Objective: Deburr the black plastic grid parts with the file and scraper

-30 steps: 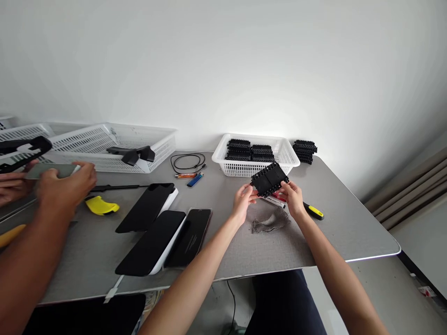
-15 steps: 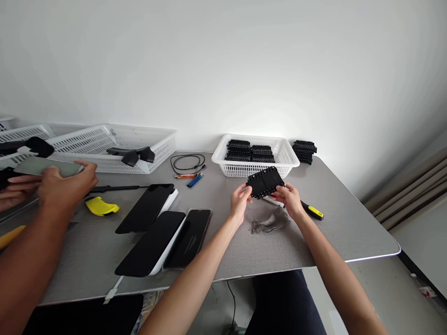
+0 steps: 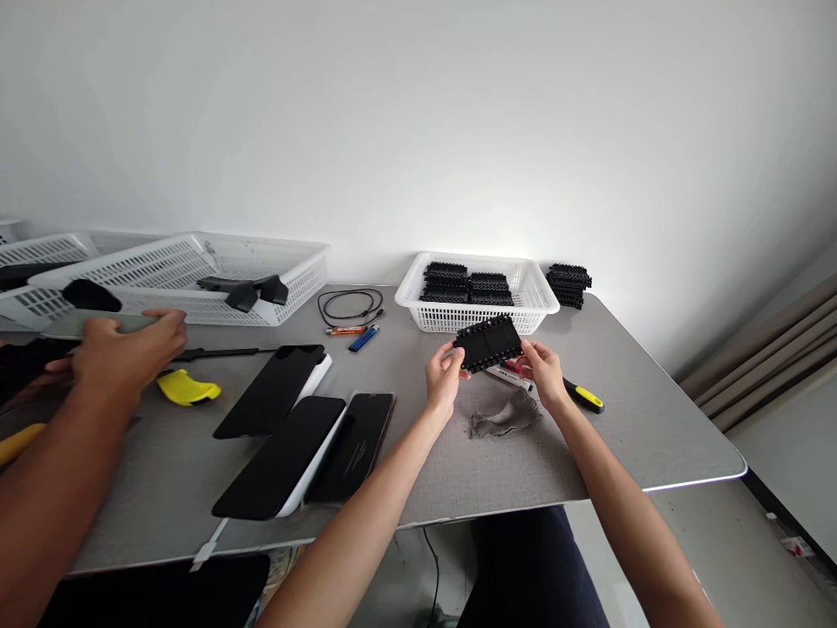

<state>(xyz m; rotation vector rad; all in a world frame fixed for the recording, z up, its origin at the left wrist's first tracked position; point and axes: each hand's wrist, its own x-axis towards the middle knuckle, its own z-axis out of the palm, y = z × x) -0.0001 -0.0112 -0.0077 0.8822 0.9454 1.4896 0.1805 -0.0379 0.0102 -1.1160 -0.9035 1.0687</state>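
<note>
Between my two hands is a flat black plastic panel with toothed edges (image 3: 490, 343), raised above the table. My left hand (image 3: 445, 371) pinches its left end, and my right hand (image 3: 542, 366) has its fingers closed at the right end. Below the panel, a white marker (image 3: 508, 377) and a red item (image 3: 519, 367) are partly covered by it and by my right hand. A crumpled grey cloth (image 3: 505, 417) lies on the table under my hands. Behind, a white basket (image 3: 451, 320) holds stacks of similar black panels (image 3: 445, 281).
More black panels (image 3: 568, 283) are stacked right of the basket. A yellow-and-black handled tool (image 3: 588, 399) lies by my right wrist. Left are black-topped devices (image 3: 281, 458), a phone (image 3: 357, 445), lighters (image 3: 364, 338) and a cable (image 3: 350, 305). A co-worker's hand (image 3: 121, 353) holds a grey-green flat object.
The panel has shifted slightly left and down in my hands, showing more of the marker and red item. At left, the co-worker's hands and a black part have moved a little.
</note>
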